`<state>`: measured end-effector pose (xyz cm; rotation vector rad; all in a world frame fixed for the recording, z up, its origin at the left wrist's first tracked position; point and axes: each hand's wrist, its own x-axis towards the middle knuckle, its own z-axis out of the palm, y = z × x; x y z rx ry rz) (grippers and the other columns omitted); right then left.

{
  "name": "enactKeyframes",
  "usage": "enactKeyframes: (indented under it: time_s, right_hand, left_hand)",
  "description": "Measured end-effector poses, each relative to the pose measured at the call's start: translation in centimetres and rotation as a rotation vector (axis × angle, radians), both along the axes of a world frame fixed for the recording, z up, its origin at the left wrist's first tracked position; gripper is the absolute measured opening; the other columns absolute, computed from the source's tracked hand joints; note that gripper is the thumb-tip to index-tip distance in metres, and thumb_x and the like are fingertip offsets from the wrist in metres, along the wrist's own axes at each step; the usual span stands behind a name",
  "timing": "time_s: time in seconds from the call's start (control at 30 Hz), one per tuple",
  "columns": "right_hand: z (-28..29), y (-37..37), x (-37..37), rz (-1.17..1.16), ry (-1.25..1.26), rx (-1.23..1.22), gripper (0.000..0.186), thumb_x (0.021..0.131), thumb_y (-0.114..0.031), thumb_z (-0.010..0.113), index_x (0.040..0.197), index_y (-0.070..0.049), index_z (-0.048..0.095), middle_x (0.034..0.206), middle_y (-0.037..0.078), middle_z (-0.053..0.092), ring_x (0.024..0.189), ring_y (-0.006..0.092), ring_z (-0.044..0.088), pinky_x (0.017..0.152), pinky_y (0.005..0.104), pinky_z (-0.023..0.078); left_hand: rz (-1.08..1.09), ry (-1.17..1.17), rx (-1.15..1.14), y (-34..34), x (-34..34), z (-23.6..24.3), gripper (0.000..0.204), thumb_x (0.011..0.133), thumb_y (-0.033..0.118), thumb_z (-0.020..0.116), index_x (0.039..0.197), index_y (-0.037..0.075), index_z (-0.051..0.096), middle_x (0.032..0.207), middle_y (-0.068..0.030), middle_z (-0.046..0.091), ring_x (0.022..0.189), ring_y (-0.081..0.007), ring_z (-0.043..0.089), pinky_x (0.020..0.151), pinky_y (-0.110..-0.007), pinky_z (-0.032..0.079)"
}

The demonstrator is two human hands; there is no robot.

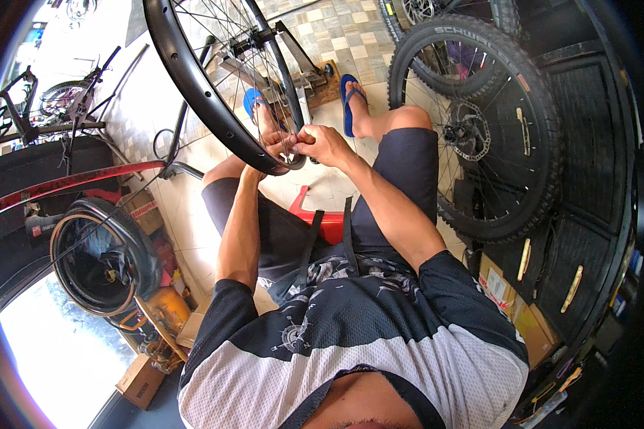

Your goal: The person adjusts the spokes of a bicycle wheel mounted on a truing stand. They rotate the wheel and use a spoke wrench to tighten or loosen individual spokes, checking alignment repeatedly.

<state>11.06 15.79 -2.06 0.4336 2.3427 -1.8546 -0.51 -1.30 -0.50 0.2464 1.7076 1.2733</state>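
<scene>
A black bicycle wheel rim (175, 53) without a tire, laced with spokes around a black hub (243, 43), stands upright in a metal stand (304, 71) on a wooden board. My left hand (275, 143) is at the rim's lower inner edge, fingers closed among the spokes. Beside it, just right of the rim, my right hand (320, 145) has thumb and forefinger pinched together, meeting the left fingertips. What the fingertips hold is too small to make out.
Two tired bicycle wheels (504, 193) lean against dark panels at right. At left are a red bar (86, 179), bike frames (25, 118), piled tires (132, 229) and cardboard boxes (140, 379). A red seat (329, 229) is beneath me; my sandalled feet flank the stand.
</scene>
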Motion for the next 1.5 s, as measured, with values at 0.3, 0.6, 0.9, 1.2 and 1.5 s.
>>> enactKeyframes:
  time_s: [0.3, 0.6, 0.9, 1.2, 1.5]
  right_hand:
    - [-0.4, 0.1, 0.1, -0.02, 0.003, -0.121, 0.03, 0.087, -0.027, 0.073, 0.103, -0.002, 0.069, 0.085, 0.013, 0.075, 0.078, 0.023, 0.071, 0.074, 0.0366, 0.053]
    - [-1.8, -0.1, -0.5, -0.061, 0.023, -0.558, 0.023, 0.091, -0.012, 0.07, 0.108, 0.003, 0.067, 0.091, 0.005, 0.073, 0.081, 0.0127, 0.067, 0.073, 0.0279, 0.052]
    - [-3.0, 1.4, -0.5, -0.131, -0.081, -0.035, 0.03, 0.09, -0.028, 0.075, 0.099, 0.0, 0.069, 0.087, 0.01, 0.076, 0.077, 0.0129, 0.069, 0.07, 0.0302, 0.053]
    - [-4.8, 0.1, -1.2, -0.073, -0.072, -0.192, 0.033, 0.089, -0.029, 0.075, 0.099, 0.002, 0.071, 0.088, 0.012, 0.076, 0.077, 0.0149, 0.07, 0.072, 0.0315, 0.054]
    - [-1.4, -0.3, -0.3, -0.073, 0.013, -0.015, 0.034, 0.085, -0.035, 0.074, 0.096, -0.003, 0.071, 0.084, 0.014, 0.074, 0.075, 0.0291, 0.071, 0.072, 0.0388, 0.054]
  left_hand:
    - [0.111, 0.066, 0.05, 0.5, 0.8, -1.9, 0.041, 0.089, 0.036, 0.083, 0.073, 0.011, 0.055, 0.063, 0.0016, 0.059, 0.053, -0.007, 0.053, 0.046, -0.024, 0.036]
    - [0.301, 0.077, 0.097, 0.6, 1.2, -1.7, 0.036, 0.096, 0.035, 0.074, 0.074, 0.012, 0.057, 0.06, 0.0032, 0.055, 0.048, -0.0064, 0.046, 0.043, -0.025, 0.032]
    - [0.346, 0.123, -0.031, 0.0, 0.5, -3.7, 0.034, 0.093, 0.04, 0.077, 0.095, 0.008, 0.067, 0.068, 0.0053, 0.055, 0.053, -0.0027, 0.043, 0.045, -0.023, 0.031]
    - [0.153, 0.269, -0.068, 1.4, 0.5, -2.9, 0.028, 0.099, 0.032, 0.071, 0.107, 0.005, 0.073, 0.073, 0.0021, 0.063, 0.059, -0.0061, 0.055, 0.049, -0.021, 0.039]
    - [0.03, 0.053, -0.054, 0.2, -0.1, -1.3, 0.04, 0.096, 0.046, 0.072, 0.091, 0.006, 0.07, 0.069, 0.0017, 0.057, 0.056, -0.0075, 0.05, 0.049, -0.026, 0.036]
